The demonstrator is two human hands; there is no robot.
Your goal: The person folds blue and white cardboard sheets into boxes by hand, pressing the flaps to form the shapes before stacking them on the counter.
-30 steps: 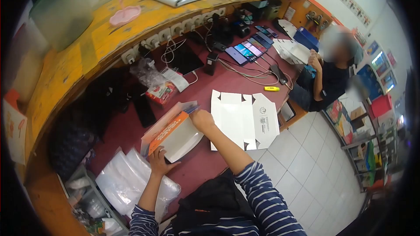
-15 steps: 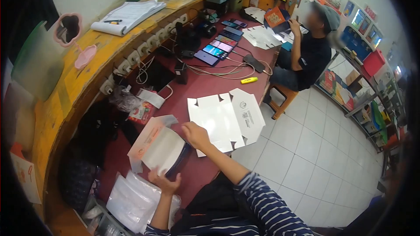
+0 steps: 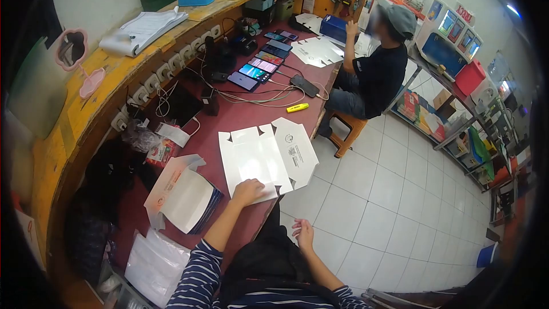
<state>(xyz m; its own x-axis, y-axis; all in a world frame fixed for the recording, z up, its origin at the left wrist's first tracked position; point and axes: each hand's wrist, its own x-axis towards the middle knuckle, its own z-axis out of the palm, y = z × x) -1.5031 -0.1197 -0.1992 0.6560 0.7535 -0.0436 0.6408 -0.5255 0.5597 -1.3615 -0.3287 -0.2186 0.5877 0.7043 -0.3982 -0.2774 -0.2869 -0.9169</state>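
Observation:
A white unfolded box sheet (image 3: 249,151) with notched edges and black print on its right flap lies flat on the dark red table. My left hand (image 3: 249,191) rests on its near edge, fingers laid over the surface. Past the table's edge, above the floor, my right hand (image 3: 303,233) hangs with loosely bent fingers apart and nothing in them. To the left sits a stack of box sheets (image 3: 191,203) with blue edges, white inside up, and a raised flap with orange print. Clear plastic bags (image 3: 153,266) lie below that stack.
Several phones (image 3: 251,71) with cables lie farther along the table, near a yellow highlighter (image 3: 297,107). A person in a cap (image 3: 377,68) sits at the far end beside a blue box (image 3: 333,25). A yellow-topped ledge (image 3: 74,109) with sockets runs along the left.
My left hand has moved from the blue-edged stack onto the white sheet. My right hand has drawn back from between them to beyond the table edge. The seated person has lowered the orange-printed item.

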